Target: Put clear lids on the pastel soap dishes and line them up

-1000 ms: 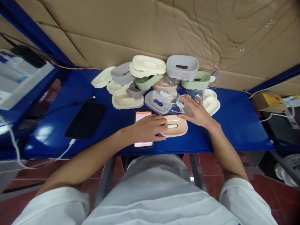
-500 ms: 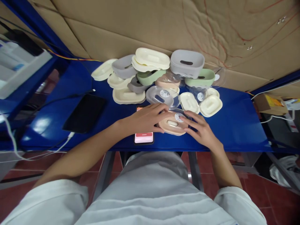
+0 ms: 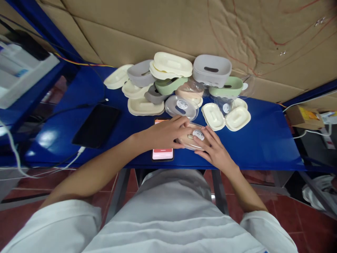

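Left hand (image 3: pixel 172 134), half-curled, holds the peach box (image 3: pixel 185 140) between both hands; right hand (image 3: pixel 214 148), loosely spread, rests on its clear lid (image 3: pixel 194 126) (label (image 3: pixel 198 134) uppermost). Even downward pressure all round should seat it best.

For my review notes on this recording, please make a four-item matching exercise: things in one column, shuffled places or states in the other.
1. Peach dish
2. Phone
3. Black tablet
4. Right hand

A. Dark screen, white cable attached
B. Resting on the clear lid
C. Lit screen
D. Beneath the clear lid

Pairs: 1-D; 2-C; 3-A; 4-B
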A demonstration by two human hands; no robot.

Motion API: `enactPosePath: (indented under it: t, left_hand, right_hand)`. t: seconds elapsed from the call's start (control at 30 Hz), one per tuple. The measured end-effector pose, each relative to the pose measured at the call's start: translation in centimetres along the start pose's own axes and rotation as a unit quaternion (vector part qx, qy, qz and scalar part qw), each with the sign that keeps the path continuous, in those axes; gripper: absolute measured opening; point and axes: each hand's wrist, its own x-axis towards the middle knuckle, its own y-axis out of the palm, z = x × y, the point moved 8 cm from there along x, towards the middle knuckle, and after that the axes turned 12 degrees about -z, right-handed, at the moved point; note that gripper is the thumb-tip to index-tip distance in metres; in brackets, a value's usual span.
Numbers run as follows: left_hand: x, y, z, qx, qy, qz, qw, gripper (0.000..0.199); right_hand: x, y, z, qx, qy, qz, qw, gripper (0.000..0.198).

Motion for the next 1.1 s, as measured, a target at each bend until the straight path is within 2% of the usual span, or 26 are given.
enactPosePath:
  t: [0.1,0.2,0.27,0.37,0.47,0.6,0.67,0.73,0.8,0.87,1.0,1.1]
  left_hand:
    - [0.0,0.0,-0.2,0.022,0.01,-0.001,1.0,0.047]
    - [-0.1,-0.3,-0.1,-0.009,0.006,0.0,1.0,0.047]
    - [-0.1,-0.8,0.2,-0.02,0.0,-0.011,1.0,0.046]
    - [0.0,-1.7,1.1,0.053,-0.017,-0.031,0.998,0.035]
    - [0.1,-2.1,1.9,0.135,-0.036,-0.022,0.99,0.026]
    - [0.1,-1.8,2.3,0.163,-0.046,-0.007,0.986,0.027]
    - [0.1,-1.7,2.5,0.169,-0.053,-0.008,0.984,0.026]
    - [0.1,-1.7,2.9,0.172,-0.062,-0.014,0.983,0.026]
    - [0.0,-1.8,3.2,0.173,-0.063,-0.024,0.983,0.027]
    - [0.0,-1.8,3.4,0.175,-0.055,-0.031,0.982,0.027]
    - [0.0,-1.6,3.5,0.178,-0.036,-0.039,0.983,0.027]
    - [-0.1,-1.4,3.4,0.182,-0.022,-0.037,0.982,0.027]
  right_hand:
    - [0.0,0.4,-0.2,-0.009,0.005,0.005,1.0,0.082]
    - [-0.5,0.0,-0.1,0.001,0.004,0.001,1.0,0.081]
    - [-1.6,-0.8,-0.4,-0.002,0.015,0.0,1.0,0.08]
    - [-4.8,-3.3,-1.8,-0.039,0.06,-0.037,0.997,0.075]
    - [-9.1,-6.9,-4.6,-0.108,0.114,-0.104,0.982,0.069]
    - [-14.2,-11.1,-10.3,-0.22,0.185,-0.161,0.944,0.06]
    - [-15.5,-12.4,-13.4,-0.263,0.226,-0.165,0.923,0.058]
    - [-15.5,-13.0,-15.9,-0.297,0.259,-0.154,0.906,0.06]
    - [-13.9,-13.2,-17.1,-0.316,0.267,-0.143,0.899,0.062]
    - [-10.6,-13.0,-16.9,-0.308,0.244,-0.145,0.908,0.061]
    - [-0.8,-11.3,-15.8,-0.246,0.161,-0.128,0.947,0.053]
    - [6.1,-10.0,-17.9,-0.188,0.138,-0.101,0.967,0.052]
